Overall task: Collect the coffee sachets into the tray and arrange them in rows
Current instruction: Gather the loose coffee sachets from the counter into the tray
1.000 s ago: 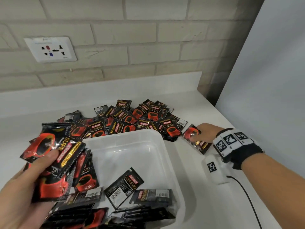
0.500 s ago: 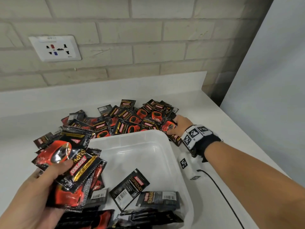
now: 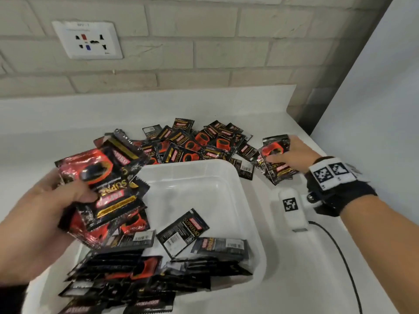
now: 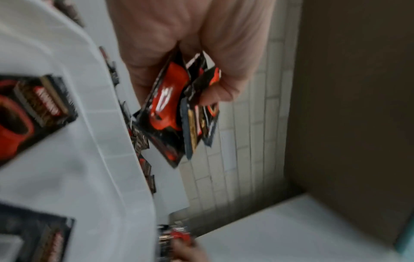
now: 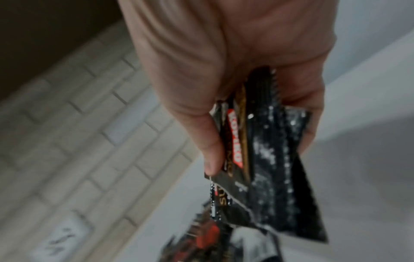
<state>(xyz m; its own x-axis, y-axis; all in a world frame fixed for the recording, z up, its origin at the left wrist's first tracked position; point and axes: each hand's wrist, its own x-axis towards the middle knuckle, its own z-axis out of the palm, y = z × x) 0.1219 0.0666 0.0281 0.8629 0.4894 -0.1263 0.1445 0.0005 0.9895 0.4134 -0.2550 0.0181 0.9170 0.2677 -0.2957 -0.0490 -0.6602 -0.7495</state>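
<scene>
A white plastic tray (image 3: 247, 200) sits on the counter with several black and red coffee sachets (image 3: 183, 230) lying loose in its near half. My left hand (image 3: 74, 196) holds a fanned stack of sachets (image 3: 108, 184) above the tray's left rim; the left wrist view shows that stack (image 4: 177, 109) pinched between thumb and fingers. My right hand (image 3: 285, 159) grips a few sachets (image 3: 275, 159) lifted just right of the tray's far corner; the right wrist view shows those sachets (image 5: 264, 159) between its thumb and fingers. A heap of loose sachets (image 3: 195, 143) lies behind the tray.
A brick wall with a white power socket (image 3: 87, 39) rises behind the counter. A grey panel (image 3: 374, 98) closes off the right side. A white tagged device (image 3: 292, 207) with a black cable (image 3: 340, 257) hangs under my right wrist. Bare counter (image 3: 283, 279) lies right of the tray.
My right hand has pulled back to the right from the heap with sachets gripped in it. My left hand has moved its stack to the right, over the tray's left rim.
</scene>
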